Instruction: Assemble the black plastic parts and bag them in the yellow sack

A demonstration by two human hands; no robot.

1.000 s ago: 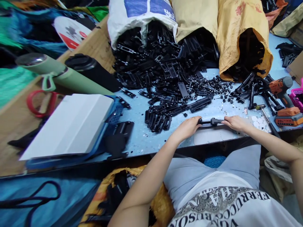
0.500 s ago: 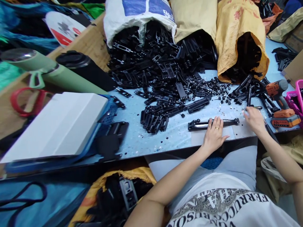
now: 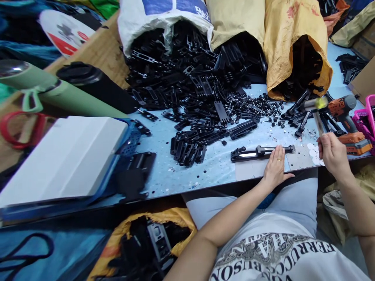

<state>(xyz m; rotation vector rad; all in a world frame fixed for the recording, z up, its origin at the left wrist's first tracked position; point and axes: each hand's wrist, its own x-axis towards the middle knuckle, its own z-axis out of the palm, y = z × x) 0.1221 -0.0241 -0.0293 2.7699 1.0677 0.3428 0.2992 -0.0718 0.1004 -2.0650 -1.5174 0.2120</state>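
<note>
A long black plastic bar (image 3: 252, 152) lies flat near the front edge of the pale blue table (image 3: 211, 168). My left hand (image 3: 274, 168) rests on the bar's right part, fingers stretched flat, a ring on one finger. My right hand (image 3: 333, 151) is closed round the handle of a small hammer (image 3: 316, 107), whose blurred head is raised above the table to the right of the bar.
A heap of black plastic parts (image 3: 193, 86) spills from a white sack (image 3: 158, 19) and yellow sacks (image 3: 295, 39) at the back. An orange cordless drill (image 3: 348, 117) lies at the right, by a pink basket (image 3: 367, 117). A white board (image 3: 67, 156), green tube (image 3: 52, 91) and black cylinder (image 3: 96, 86) sit at left.
Both hands held the bar's ends; then my left hand laid flat on it. My right hand reached right, took the hammer and raised it.
</note>
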